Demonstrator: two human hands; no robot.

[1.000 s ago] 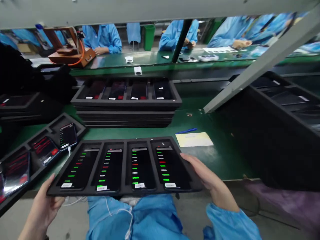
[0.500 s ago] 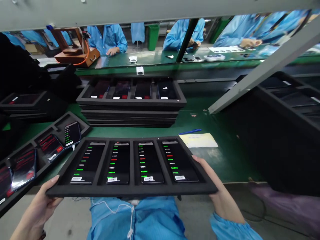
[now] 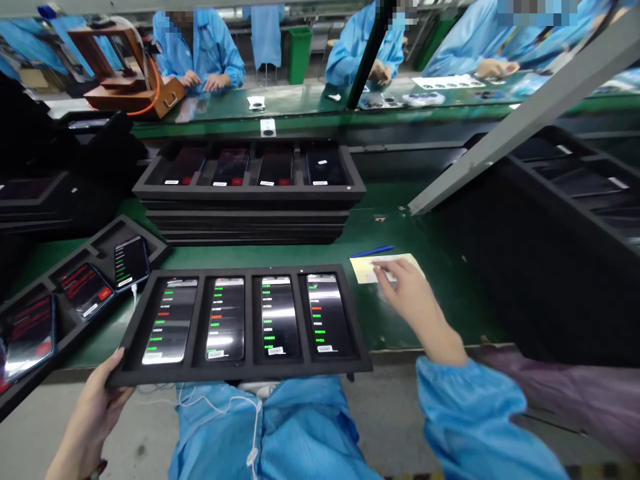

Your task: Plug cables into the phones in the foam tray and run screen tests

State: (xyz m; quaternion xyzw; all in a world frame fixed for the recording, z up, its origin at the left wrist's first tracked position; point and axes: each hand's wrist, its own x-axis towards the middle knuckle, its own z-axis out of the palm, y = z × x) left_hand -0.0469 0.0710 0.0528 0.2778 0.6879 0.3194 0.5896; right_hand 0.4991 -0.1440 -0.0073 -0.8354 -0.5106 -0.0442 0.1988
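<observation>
A black foam tray lies in front of me with its near edge past the bench edge. Several phones sit in its compartments, among them a leftmost phone and a rightmost phone, their lit screens showing green, white and red text lines. My left hand grips the tray's near left corner, thumb on the rim and fingers beneath. Off the tray, my right hand hovers over or touches a yellow paper slip, fingers loosely bent and apart. Just behind the slip lies a blue pen.
Stacked foam trays holding phones stand behind. At left, an angled tray holds more phones, one with a white cable. A grey slanted post and a large black tray stack occupy the right. Co-workers in blue sit opposite.
My right hand has let go of the tray's right side and moved to the yellow slip. The tray has shifted slightly left and sits lower on its right side. My left hand keeps its grip.
</observation>
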